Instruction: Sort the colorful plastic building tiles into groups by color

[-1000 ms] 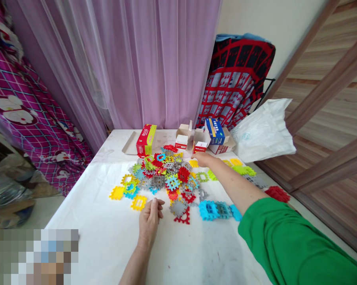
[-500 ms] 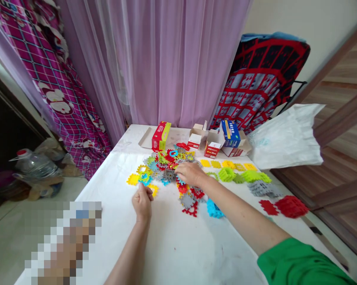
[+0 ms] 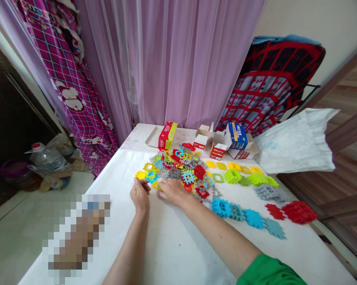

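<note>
A mixed heap of square plastic interlocking tiles (image 3: 175, 173) in red, grey, blue, yellow and green lies on the white table. My left hand (image 3: 140, 194) is at its near left edge, fingers curled in and thumb tip by a yellow tile (image 3: 140, 174); anything inside its fingers is hidden. My right hand (image 3: 172, 191) is palm down to the right of it, its closed fingertips on another yellow tile (image 3: 155, 185) that they partly cover. A blue tile with an open middle (image 3: 151, 177) lies between the two hands, just behind them.
Sorted tiles stand at the right: yellow ones (image 3: 234, 166), green ones (image 3: 233, 176), grey ones (image 3: 269, 192), red ones (image 3: 299, 212) and blue ones (image 3: 221, 208). Behind are a red box (image 3: 165, 135), a blue box (image 3: 237, 135) and opened cartons (image 3: 218, 150). A white bag (image 3: 293, 144) sits at the right edge.
My right hand has moved from the middle of the heap left and nearer to me, onto a yellow tile beside my left hand. The view has shifted, uncovering the row of blue tiles.
</note>
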Motion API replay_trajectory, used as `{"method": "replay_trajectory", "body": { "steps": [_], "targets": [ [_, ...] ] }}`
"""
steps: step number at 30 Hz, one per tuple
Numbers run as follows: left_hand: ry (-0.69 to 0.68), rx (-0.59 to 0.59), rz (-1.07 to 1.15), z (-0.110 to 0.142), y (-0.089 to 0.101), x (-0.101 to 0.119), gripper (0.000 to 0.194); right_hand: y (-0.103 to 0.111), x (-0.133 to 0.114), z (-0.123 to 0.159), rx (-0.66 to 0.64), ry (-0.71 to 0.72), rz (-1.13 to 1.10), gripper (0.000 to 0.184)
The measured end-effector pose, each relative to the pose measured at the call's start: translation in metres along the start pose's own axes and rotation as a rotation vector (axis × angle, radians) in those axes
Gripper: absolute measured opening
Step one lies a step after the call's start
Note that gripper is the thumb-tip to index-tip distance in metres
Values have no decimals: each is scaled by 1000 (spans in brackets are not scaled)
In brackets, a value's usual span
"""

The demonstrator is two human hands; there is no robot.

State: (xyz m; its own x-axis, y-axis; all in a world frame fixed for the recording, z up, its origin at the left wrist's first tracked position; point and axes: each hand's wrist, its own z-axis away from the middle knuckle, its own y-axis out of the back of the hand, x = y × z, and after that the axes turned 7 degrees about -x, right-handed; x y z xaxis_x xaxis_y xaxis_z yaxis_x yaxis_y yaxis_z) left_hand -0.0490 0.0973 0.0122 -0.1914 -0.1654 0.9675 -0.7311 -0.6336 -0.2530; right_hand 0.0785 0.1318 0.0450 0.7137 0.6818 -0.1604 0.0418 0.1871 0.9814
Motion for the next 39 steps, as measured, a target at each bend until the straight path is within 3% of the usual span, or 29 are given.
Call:
{"method": "replay_trajectory", "body": {
  "steps": [4,9,13,16,20,23,26,28,33,39],
  "targets": [
    [6,-92,-62,-1,-3,-6,48,6,19,4,84,-213,-453,27],
    [81,-392,-165,8,-13,-8,49,7,35,19,154,-433,-1257,20],
    [173,-591,-176,18,-20,-3,45,4,35,33,229,-463,-1475,13],
    [168,-633,-148,20,-21,-3,44,-1,35,40,220,-456,-1393,12],
    [167,-639,-140,19,-20,-5,45,-1,37,50,145,-390,-1003,12],
    [164,-665,-157,18,-19,-5,45,9,38,61,193,-302,-566,32],
    [171,-713,-183,18,-19,-5,44,23,35,70,190,-94,-148,59],
    [176,-757,-201,17,-19,-5,44,29,32,72,145,33,24,62],
    [172,-819,-223,17,-20,-3,45,30,26,68,99,67,145,45],
    [184,-817,-235,20,-19,3,53,30,34,69,104,11,100,36]
  ]
}}
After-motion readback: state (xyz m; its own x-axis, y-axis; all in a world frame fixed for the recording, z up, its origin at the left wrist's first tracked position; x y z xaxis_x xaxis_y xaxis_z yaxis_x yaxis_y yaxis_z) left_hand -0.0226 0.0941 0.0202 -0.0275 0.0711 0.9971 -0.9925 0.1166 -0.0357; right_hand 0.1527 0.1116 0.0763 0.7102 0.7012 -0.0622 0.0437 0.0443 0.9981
